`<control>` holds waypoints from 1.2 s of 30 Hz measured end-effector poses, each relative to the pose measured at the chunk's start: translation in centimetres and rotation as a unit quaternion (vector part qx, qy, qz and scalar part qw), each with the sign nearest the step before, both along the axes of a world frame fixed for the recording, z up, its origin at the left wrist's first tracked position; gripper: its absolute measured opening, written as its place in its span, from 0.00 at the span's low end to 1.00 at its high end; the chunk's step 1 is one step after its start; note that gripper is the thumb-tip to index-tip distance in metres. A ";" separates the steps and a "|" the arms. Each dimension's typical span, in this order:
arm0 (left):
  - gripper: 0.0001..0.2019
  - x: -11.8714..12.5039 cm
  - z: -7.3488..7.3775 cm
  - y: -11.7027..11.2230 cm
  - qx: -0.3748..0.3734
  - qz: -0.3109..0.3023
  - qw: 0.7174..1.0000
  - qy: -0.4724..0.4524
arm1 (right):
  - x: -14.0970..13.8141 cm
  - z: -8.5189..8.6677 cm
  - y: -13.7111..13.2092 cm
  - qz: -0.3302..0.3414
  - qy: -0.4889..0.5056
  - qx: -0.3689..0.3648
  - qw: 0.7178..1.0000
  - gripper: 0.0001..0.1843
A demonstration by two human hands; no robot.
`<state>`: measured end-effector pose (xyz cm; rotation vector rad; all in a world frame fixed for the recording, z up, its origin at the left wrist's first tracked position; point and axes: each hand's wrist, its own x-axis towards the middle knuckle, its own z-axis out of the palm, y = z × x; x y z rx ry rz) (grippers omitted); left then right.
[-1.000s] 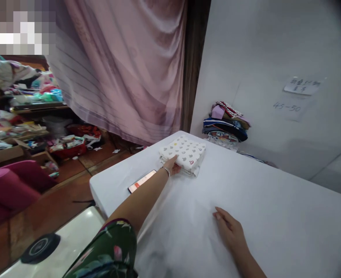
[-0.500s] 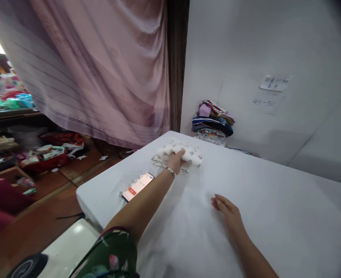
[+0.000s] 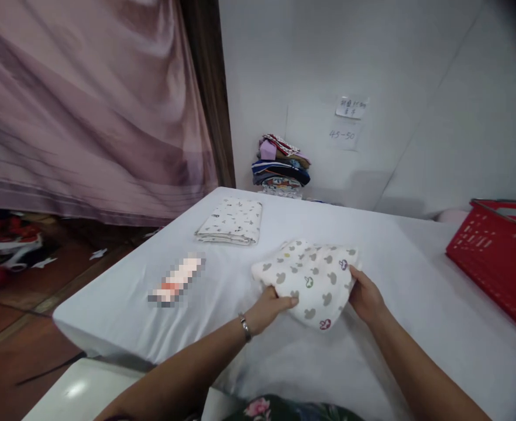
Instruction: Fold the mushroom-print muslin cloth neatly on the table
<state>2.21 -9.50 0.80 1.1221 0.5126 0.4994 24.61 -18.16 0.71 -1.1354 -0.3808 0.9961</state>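
You've got soft matt printed cloth point(image 3: 310, 280) on a smooth white table sheet point(image 3: 416, 316). Basket point(image 3: 499, 257) looks glossy red plastic; bracelet point(image 3: 244, 327) shiny metal.

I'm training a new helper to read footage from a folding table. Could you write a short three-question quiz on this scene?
1. Multiple choice: what do the left hand and right hand grip between them?
A) the grey-patterned folded cloth
B) a phone
C) a pile of clothes by the wall
2. True or false: the other folded cloth touches the gripped one.
3. Fill in: the red basket stands at the person's ___ on the table.

Key: 1 A; 2 false, they lie apart; 3 right.
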 end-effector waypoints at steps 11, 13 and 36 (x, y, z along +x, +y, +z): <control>0.27 -1.7 1.0 1.8 0.159 0.022 0.942 0.294 | -0.3 -1.4 -7.3 0.086 0.018 -0.025 0.996 0.18; 0.25 -1.7 1.3 1.3 0.272 0.074 0.918 0.280 | -1.0 -2.7 -8.1 0.088 0.024 -0.066 0.994 0.17; 0.17 -1.5 3.7 3.3 0.048 0.274 0.956 -0.094 | -1.2 -1.8 -7.1 -0.101 -0.258 -0.034 0.960 0.20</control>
